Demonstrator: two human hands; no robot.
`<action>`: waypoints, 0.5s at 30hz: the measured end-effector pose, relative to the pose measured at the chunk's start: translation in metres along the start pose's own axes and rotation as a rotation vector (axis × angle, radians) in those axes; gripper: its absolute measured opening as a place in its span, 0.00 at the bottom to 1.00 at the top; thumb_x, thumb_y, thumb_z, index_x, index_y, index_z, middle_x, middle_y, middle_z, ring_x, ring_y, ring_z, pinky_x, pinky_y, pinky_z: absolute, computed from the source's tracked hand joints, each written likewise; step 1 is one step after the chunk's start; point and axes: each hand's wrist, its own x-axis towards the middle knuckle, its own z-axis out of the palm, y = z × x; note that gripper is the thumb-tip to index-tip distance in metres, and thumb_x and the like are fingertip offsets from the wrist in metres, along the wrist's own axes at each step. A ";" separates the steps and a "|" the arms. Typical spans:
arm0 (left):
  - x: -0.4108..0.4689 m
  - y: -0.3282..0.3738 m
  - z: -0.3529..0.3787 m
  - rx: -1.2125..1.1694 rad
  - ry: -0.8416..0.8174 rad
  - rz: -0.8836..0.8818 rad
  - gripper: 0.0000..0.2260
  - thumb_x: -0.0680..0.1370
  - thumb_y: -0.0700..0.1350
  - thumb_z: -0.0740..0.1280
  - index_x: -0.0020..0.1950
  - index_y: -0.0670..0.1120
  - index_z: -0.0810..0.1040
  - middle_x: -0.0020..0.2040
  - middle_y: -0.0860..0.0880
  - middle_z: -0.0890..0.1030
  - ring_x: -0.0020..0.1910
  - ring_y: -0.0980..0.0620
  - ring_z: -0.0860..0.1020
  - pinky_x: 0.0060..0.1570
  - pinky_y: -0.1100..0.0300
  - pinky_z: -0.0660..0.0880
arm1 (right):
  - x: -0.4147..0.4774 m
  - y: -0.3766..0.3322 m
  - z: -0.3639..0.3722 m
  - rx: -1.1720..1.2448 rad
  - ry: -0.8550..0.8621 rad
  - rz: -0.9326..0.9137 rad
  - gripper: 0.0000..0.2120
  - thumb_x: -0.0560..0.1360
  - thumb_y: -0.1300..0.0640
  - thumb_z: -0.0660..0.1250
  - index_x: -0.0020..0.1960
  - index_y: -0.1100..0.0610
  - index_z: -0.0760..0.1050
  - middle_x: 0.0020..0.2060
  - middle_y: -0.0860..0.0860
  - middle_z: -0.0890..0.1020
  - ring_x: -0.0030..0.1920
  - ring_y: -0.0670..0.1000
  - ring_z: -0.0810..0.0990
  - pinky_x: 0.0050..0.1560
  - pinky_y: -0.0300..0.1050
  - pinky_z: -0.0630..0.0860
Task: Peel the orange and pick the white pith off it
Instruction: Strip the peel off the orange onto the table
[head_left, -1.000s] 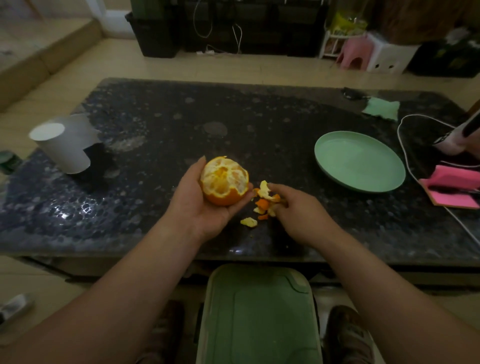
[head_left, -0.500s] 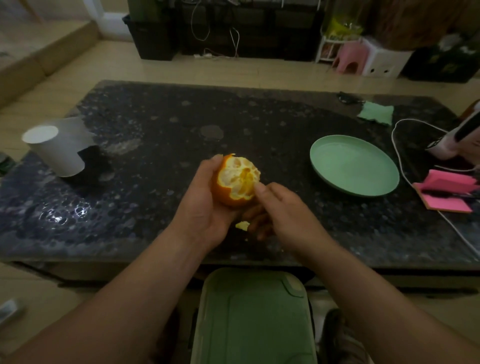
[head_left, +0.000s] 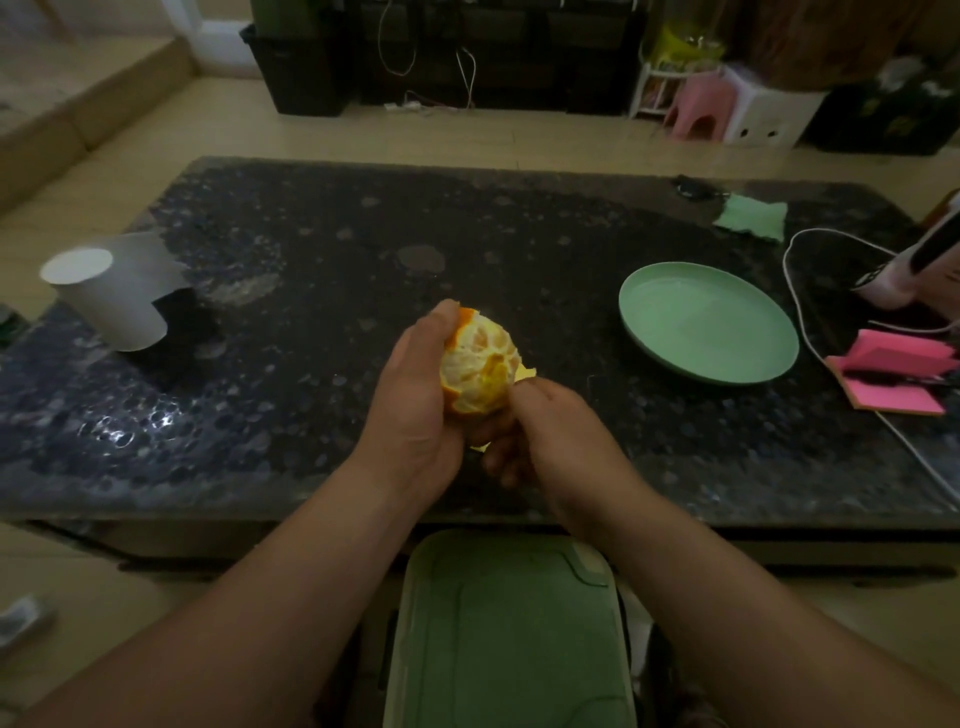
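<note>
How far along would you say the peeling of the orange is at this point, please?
Mostly done: the orange shows bare, pale segments over its whole facing side. In hand: the left hand grips it while the right hand works at its lower right edge. Left: strips of orange peel along the left and bottom rim, and white pith on the segments. The green plate is empty.

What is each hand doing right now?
Left hand: closed around the partly peeled orange.
Right hand: fingertips pinching at the orange's lower right edge; what it holds cannot be told.
</note>
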 end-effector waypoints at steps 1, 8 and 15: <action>0.001 0.000 -0.001 0.022 -0.005 0.011 0.30 0.78 0.59 0.74 0.69 0.39 0.75 0.55 0.39 0.82 0.48 0.40 0.83 0.45 0.44 0.81 | -0.001 -0.002 0.002 0.100 -0.039 0.044 0.14 0.86 0.57 0.56 0.52 0.61 0.78 0.40 0.57 0.84 0.31 0.50 0.79 0.31 0.45 0.73; 0.000 -0.005 0.000 0.110 -0.041 -0.025 0.35 0.78 0.64 0.71 0.70 0.35 0.72 0.42 0.42 0.76 0.25 0.49 0.73 0.24 0.60 0.67 | 0.005 0.003 0.000 0.272 -0.086 0.087 0.10 0.85 0.63 0.59 0.54 0.64 0.79 0.35 0.54 0.82 0.31 0.48 0.78 0.30 0.40 0.74; -0.004 0.000 0.004 0.019 -0.019 -0.156 0.27 0.80 0.65 0.67 0.55 0.40 0.79 0.42 0.41 0.78 0.31 0.46 0.72 0.29 0.58 0.66 | 0.004 0.003 0.002 0.220 -0.060 0.041 0.09 0.85 0.65 0.59 0.55 0.65 0.78 0.34 0.54 0.83 0.31 0.48 0.79 0.30 0.40 0.75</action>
